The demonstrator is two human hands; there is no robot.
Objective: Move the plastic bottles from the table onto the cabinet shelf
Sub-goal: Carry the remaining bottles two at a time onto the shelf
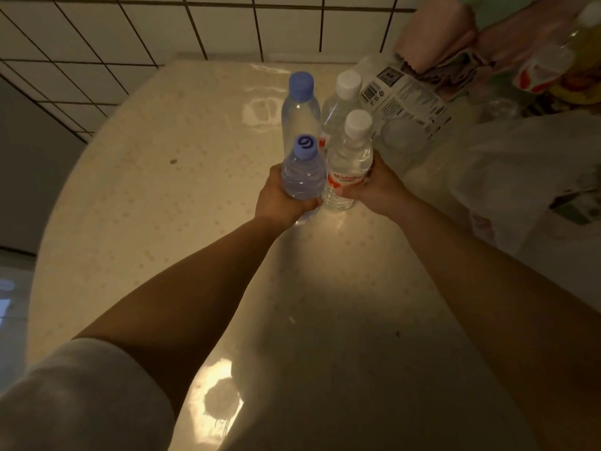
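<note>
While both bare forearms reach forward over the pale, glossy desk (136, 203), each hand is wrapped around a bottle of its own. The left hand (279, 200) curls from the left and below around the lower body of a clear bottle with a blue cap (303, 177), its fingers closed under the bottle's ribbed wall. The right hand (374, 187) closes from the right around a clear bottle with a white cap and a red label (349, 167), thumb lying across the label's lower edge. These two held bottles stand upright and touch each other side by side near the middle of the desk; whether their bases rest on the surface or are just off it is hard to tell from this angle. Just behind them stand two more upright bottles, a taller one with a blue cap (300, 109) on the left and one with a white cap (341, 105) on the right, close together and free of either hand. Beyond those, to the right, lies a shrink-wrapped pack with a printed barcode label (400, 96), and further right a blurred yellow bottle (582, 60) and a pale plastic bag (520, 164). A white tiled wall (162, 27) with dark grout rises behind the desk, and a grey sleeve (81, 402) covers the left upper arm.
</note>
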